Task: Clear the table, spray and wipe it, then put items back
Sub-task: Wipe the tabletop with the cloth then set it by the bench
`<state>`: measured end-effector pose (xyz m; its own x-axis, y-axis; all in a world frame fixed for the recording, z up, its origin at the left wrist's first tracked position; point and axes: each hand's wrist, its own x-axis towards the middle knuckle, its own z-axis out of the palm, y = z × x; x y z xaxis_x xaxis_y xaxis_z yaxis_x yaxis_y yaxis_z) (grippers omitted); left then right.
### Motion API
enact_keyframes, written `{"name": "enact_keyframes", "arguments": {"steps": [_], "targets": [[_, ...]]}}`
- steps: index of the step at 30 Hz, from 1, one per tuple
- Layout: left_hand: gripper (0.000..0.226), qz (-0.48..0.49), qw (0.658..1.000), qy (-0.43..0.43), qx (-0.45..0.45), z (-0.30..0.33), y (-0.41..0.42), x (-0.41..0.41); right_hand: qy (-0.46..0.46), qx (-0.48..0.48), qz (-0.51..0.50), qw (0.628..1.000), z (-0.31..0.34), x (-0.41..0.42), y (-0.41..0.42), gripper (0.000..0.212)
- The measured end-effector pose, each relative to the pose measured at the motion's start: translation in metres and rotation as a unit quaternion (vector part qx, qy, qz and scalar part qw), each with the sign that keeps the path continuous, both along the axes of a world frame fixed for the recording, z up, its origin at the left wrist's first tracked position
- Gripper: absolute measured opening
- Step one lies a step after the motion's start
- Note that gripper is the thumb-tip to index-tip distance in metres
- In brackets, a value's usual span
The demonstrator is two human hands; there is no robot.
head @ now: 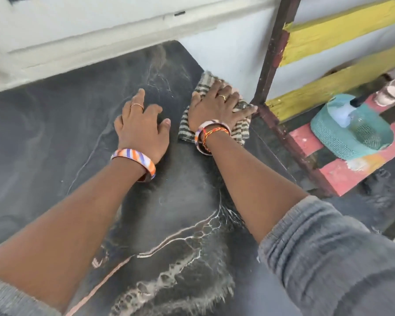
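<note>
A dark table top (pixel 55 137) fills most of the view, streaked with wet soapy lines and foam toward the near edge. My right hand (pixel 217 106) presses flat on a striped grey-and-white cloth (pixel 240 131) at the table's far right corner. My left hand (pixel 141 126) rests on the bare table just left of the cloth, fingers spread and slightly bent, holding nothing. Both wrists wear bangles.
A white wall and ledge (pixel 78 42) run along the table's far side. To the right stands a dark metal post (pixel 274 55) with yellow slats. Below it, a teal mesh basket (pixel 342 137) holding a spray bottle (pixel 351 110) sits on a pink and black surface.
</note>
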<state>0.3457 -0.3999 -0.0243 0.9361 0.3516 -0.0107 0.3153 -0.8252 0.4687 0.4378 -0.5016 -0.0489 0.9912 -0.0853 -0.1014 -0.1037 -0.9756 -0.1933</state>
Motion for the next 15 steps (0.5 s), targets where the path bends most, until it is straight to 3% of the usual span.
{"name": "enact_keyframes", "arguments": {"steps": [10,15], "targets": [[0.035,0.075,0.997,-0.018,-0.003,-0.003,0.052,0.002,-0.003,-0.031,0.242,0.97,0.009,0.102,0.066,0.056],[0.036,0.113,0.994,-0.005,0.005,0.001,0.068,-0.017,0.0,-0.032,0.423,0.906,0.012,0.062,0.106,0.052]]}}
